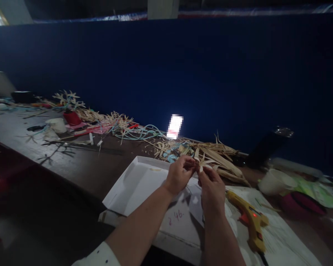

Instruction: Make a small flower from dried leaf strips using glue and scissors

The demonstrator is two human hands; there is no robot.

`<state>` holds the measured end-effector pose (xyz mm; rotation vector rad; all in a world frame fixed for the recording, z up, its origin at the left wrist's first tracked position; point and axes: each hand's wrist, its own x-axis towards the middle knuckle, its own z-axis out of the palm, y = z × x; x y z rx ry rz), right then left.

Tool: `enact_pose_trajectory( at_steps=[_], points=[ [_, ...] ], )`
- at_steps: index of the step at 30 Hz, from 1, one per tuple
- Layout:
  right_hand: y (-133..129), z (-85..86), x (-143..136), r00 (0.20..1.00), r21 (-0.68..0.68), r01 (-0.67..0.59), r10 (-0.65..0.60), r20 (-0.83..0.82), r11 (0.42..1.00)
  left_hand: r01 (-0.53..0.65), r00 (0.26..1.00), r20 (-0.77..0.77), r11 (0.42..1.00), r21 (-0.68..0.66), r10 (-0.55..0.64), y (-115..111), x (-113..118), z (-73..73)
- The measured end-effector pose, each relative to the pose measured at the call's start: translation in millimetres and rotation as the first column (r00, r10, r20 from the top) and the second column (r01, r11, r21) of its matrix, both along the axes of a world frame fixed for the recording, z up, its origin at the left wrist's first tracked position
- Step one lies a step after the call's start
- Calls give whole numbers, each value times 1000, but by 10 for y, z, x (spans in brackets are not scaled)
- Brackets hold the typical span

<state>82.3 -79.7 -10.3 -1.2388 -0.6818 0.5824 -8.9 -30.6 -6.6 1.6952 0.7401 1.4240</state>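
A pale flower with narrow pointed petals, apparently of dried husk (204, 162), is held between my two hands over a white box. My left hand (180, 174) pinches it from the left near its base, fingers curled. From the right, my right hand (213, 188) grips it with thumb and fingers closed; the exact grip points are partly hidden. Below lies the white open box lid (135, 188) on a white box (175, 218) with red handwriting. To the right of my right hand, a yellow glue gun (249, 220) with a small red light rests on papers.
Dried husk leaves (224, 159) and scraps lie behind my hands, beside a glowing pixelated screen (175, 126). A white cup (276, 182) and a magenta pouch (302, 204) stand at right. Blue cords (141, 132), red holder (72, 117) and finished-looking flowers (68, 98) are leftward.
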Motion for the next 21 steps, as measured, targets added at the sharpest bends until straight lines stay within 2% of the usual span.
enact_pose_trajectory(
  at_steps=[5,9,12,14,15,17,21],
  points=[
    [-16,24,22,999,1,-3,3,39,1000,53,998,-26,999,-1,-53,-37,-22,42],
    [-49,72,39,992,-33,62,-58,109,998,132,988,-86,988,85,-125,-38,-67,78],
    [-59,64,49,980,-8,107,-104,172,994,63,996,-76,992,109,-55,48,-117,76],
    [-54,32,57,955,34,109,-115,275,993,-60,998,10,998,-27,60,124,-156,84],
    [-50,13,61,930,62,107,-122,348,992,-81,995,54,990,-117,88,155,-176,95],
    [-43,-21,64,851,124,95,-146,505,988,-21,988,144,968,-250,58,186,-213,135],
    [-50,-38,40,700,168,76,-173,692,983,141,981,173,937,-321,-88,132,-264,234]
  ],
)
